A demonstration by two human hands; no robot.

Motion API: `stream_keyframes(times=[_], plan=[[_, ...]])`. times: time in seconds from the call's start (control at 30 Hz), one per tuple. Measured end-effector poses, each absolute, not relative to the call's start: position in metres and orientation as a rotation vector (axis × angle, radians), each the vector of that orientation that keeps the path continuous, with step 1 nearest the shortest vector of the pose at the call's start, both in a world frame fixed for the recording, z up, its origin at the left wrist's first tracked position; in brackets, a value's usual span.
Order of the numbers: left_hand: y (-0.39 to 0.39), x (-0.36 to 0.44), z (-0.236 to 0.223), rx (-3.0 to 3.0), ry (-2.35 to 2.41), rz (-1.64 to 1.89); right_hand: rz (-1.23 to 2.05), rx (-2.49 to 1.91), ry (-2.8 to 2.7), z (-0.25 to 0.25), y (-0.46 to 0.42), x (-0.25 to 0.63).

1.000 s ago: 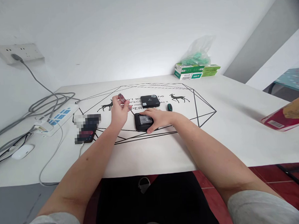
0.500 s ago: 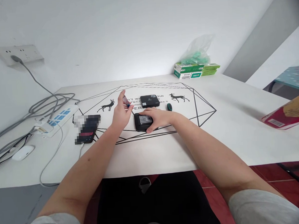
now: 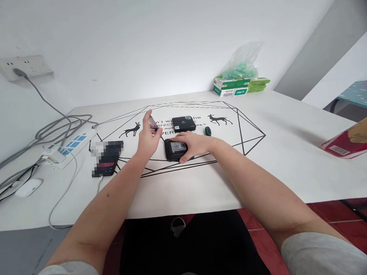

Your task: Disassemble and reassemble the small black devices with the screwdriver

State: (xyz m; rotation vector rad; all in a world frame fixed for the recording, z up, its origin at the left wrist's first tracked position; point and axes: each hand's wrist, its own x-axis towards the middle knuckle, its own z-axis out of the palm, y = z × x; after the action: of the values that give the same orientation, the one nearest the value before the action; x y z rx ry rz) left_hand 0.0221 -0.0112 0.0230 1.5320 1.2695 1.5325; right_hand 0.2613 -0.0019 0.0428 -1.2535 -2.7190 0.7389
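A screwdriver (image 3: 152, 122) with a clear handle is held in the closed fingers of my left hand (image 3: 146, 140). Its thin shaft slants down to the far left corner of a black square device (image 3: 172, 155), which has a white label on top. My right hand (image 3: 198, 143) grips that device from the right, its thumb along the near edge and its fingers over the top. Just behind lies a second flat black box (image 3: 183, 124). A small green and black object (image 3: 208, 131) lies to the right of it.
On the left are a phone (image 3: 110, 157), a power strip (image 3: 76, 143) with tangled cables, and a white case (image 3: 28, 188). Green boxes (image 3: 232, 85) under a plastic bag (image 3: 242, 62) stand at the back. A red and yellow package (image 3: 352, 141) is at the right.
My left hand has shifted very slightly left, and the screwdriver leans a little more to the left. My right hand and the black device stay where they were.
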Motion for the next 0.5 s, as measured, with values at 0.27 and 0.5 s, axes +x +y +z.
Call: stream_keyframes(times=[0.27,0.5], plan=[[0.004,0.019,0.012,1.256,1.273,1.537,0.761,-1.268,-2.702,0.043,-0.003,0.262],[0.011,0.012,0.007,1.033,1.282,1.524,0.771,-1.279,-2.723,0.041,-0.002,0.264]])
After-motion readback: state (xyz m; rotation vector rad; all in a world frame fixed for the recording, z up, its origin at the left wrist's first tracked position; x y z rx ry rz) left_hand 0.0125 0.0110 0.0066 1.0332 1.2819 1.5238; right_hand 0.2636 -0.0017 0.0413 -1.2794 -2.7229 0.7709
